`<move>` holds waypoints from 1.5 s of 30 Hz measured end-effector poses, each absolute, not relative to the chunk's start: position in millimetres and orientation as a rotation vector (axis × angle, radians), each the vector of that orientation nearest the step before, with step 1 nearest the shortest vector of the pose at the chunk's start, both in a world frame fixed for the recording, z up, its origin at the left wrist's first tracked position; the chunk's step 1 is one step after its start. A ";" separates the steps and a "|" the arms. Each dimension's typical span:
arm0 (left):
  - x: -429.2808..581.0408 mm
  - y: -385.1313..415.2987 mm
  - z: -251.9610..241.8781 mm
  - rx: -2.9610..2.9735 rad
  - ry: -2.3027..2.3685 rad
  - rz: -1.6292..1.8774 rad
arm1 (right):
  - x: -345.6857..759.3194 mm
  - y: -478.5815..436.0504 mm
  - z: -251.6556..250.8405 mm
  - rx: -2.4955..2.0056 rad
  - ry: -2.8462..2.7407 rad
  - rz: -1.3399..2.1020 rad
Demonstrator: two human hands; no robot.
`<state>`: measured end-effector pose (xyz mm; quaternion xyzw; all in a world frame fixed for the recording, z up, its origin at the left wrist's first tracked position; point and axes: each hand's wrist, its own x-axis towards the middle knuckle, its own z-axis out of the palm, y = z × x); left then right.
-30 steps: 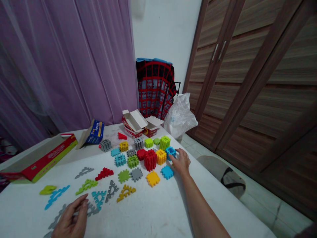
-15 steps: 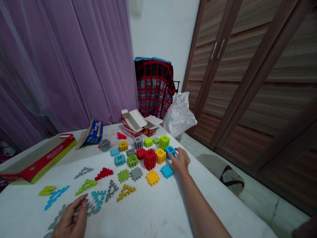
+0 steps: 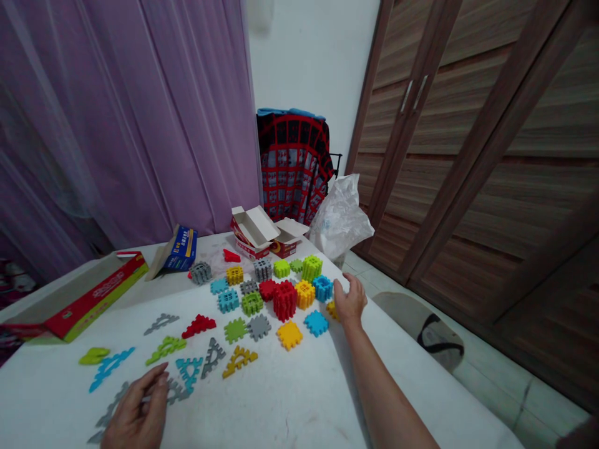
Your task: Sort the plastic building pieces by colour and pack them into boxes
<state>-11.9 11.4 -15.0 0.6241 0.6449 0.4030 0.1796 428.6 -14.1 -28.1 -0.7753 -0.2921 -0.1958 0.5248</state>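
Observation:
My right hand (image 3: 350, 302) hovers with fingers apart just right of a blue cube block (image 3: 322, 288), not touching it; a small yellow piece (image 3: 331, 308) lies at its palm. Beside the cube stand a yellow block (image 3: 304, 294), a tall red block (image 3: 284, 300) and several other coloured blocks. Flat blue (image 3: 317, 323) and yellow (image 3: 289, 335) squares lie in front. My left hand (image 3: 135, 415) rests at the near left of the white table (image 3: 281, 405), fingers lying loosely on a grey flat piece (image 3: 175, 391) among flat arch-shaped pieces.
A long red box (image 3: 88, 293), a blue box (image 3: 180, 248) and an opened carton (image 3: 257, 234) sit at the table's back. Off the far corner are a white plastic bag (image 3: 339, 218) and a red checked cloth (image 3: 292, 165). Wooden doors stand right; a slipper (image 3: 437, 340) lies on the floor.
My right hand has let go of the blue cube and drawn back to the right, fingers spreading. My left hand has barely moved.

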 end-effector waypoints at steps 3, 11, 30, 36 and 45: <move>-10.5 10.4 -15.3 1.801 1.789 1.238 | 425.8 -16.1 -20.6 -1.767 -0.693 -0.518; -10.8 11.8 -18.8 1.813 1.707 1.445 | 373.9 -17.6 1.8 -1.484 -1.012 -0.576; -42.0 19.6 -31.6 2.119 1.817 1.260 | 161.2 -12.9 13.6 -1.887 -2.229 0.121; -33.7 14.6 -31.3 2.346 1.650 0.997 | 145.1 -2.7 22.5 -2.049 -2.257 0.131; -14.7 4.4 -30.0 2.494 1.585 0.679 | 166.1 -2.0 31.1 -2.017 -2.206 -0.030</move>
